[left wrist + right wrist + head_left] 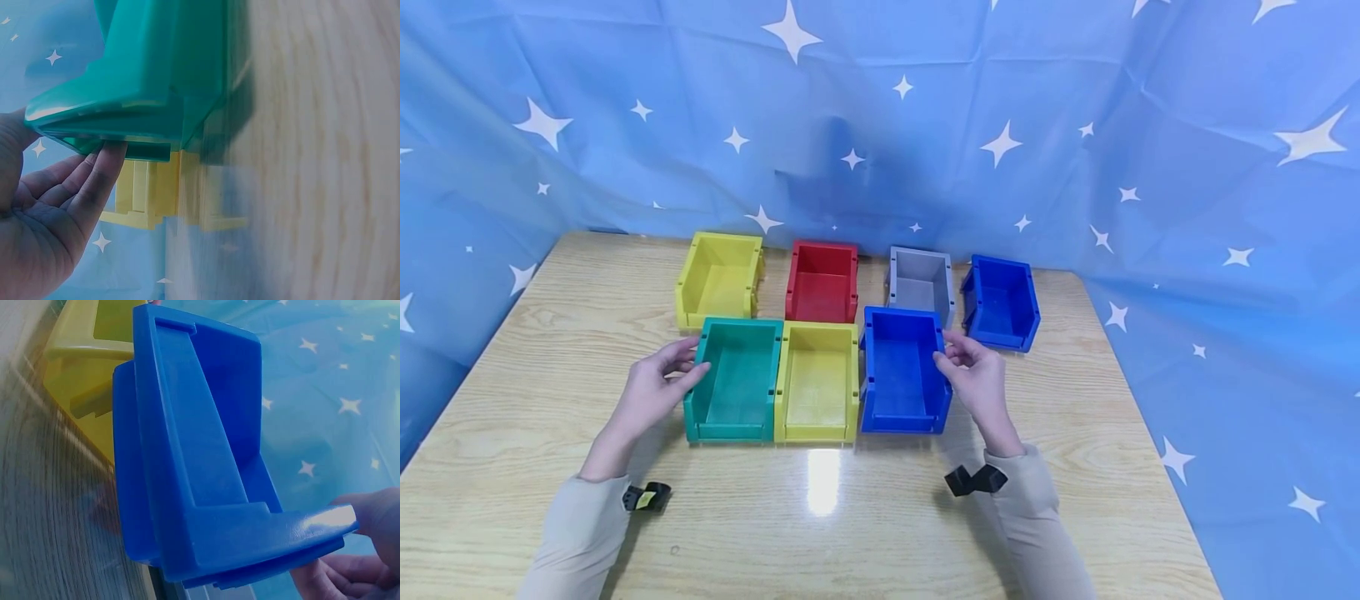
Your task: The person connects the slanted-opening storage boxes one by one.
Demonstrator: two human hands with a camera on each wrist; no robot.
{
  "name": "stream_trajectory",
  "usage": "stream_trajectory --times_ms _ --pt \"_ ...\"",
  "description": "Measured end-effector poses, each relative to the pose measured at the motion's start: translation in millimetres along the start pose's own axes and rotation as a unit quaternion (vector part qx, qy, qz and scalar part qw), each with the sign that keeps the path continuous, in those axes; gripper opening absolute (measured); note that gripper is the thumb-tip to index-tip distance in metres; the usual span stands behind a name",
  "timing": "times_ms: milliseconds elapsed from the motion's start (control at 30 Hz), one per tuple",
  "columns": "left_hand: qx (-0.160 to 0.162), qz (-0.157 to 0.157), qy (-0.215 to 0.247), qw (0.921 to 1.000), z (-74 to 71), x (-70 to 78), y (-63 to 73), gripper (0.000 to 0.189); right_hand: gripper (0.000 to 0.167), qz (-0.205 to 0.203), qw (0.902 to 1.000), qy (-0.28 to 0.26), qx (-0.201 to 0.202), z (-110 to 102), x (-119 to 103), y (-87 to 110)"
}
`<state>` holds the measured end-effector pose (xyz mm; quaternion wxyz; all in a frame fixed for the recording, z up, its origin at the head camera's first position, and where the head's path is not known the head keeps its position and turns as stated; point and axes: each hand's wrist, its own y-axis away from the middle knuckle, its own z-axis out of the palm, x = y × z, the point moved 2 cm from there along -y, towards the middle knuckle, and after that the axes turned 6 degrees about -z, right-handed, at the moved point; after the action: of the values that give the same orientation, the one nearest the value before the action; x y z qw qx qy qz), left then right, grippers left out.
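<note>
A green plastic bin [733,432], a yellow bin [815,433] and a larger blue bin [904,422] form a front row on the table, their low fronts facing me. My left hand [655,387] pinches the green bin's left side wall, thumb over the rim and fingers beneath it in the left wrist view. At the row's other end, my right hand [979,383] pinches the right wall of the blue bin, thumb inside and fingers outside. Green and yellow sit side by side; a narrow gap separates yellow from blue. The right wrist view shows the blue bin [219,531] tilted against the yellow one.
Behind stand another yellow bin [727,239], a red bin [825,247], a grey bin [919,252] and a smaller blue bin [1000,262]. The wooden table [760,533] ends at a blue star-patterned cloth [880,117] at the back and sides.
</note>
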<state>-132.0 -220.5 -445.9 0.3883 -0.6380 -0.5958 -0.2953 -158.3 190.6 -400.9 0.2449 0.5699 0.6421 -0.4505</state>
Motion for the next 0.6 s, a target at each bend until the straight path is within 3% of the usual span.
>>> stream_trajectory --times_ms 600 --pt "-0.006 -0.008 -0.004 0.9999 -0.2 0.5 -0.3 0.038 0.029 -0.016 0.9990 0.012 -0.040 -3.0 -4.8 -0.9"
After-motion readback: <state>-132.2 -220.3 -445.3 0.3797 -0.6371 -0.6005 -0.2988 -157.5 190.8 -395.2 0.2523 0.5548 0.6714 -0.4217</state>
